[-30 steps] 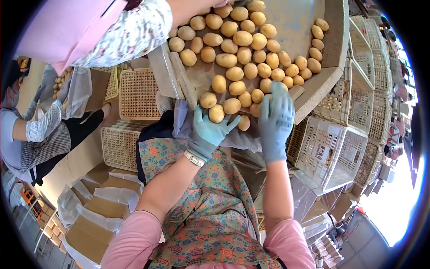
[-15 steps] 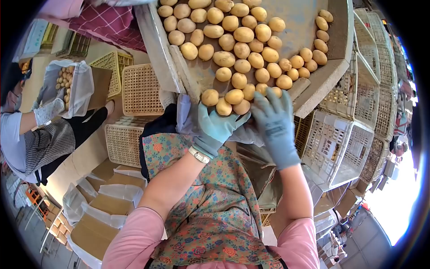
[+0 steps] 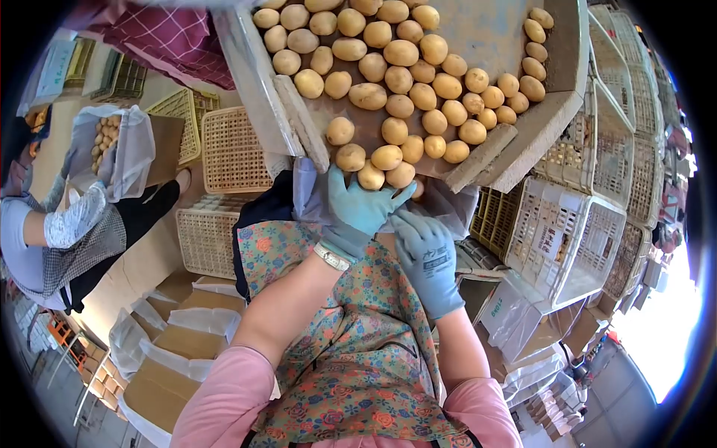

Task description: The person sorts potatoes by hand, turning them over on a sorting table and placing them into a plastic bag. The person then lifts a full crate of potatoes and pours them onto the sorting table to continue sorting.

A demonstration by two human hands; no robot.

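Note:
Potatoes [image 3: 398, 98] lie spread over a worn sloping tray [image 3: 493, 37]. My left hand [image 3: 358, 207], in a blue-grey glove, is open at the tray's front gap, its spread fingers against a few potatoes [image 3: 371, 175] at the lip. My right hand [image 3: 427, 257], gloved alike, is below the lip, close to my apron [image 3: 351, 328]. Its fingers are bent together, back of the hand up, so whatever is under them is hidden. Between the hands and the tray edge, one potato [image 3: 418, 188] shows partly, above clear plastic lining [image 3: 448, 205].
Wooden boards [image 3: 482, 158] edge the tray gap. Plastic crates [image 3: 560, 239] are stacked at right, more crates [image 3: 235, 149] at left. Lined cardboard boxes [image 3: 168, 388] stand lower left. A co-worker [image 3: 67, 216] at far left handles a lined box of potatoes [image 3: 108, 142].
My right hand has moved from the potatoes at the lip down toward my apron, its fingers now bent. Some potatoes near the gap have shifted or left the lip. My left hand stays nearly still.

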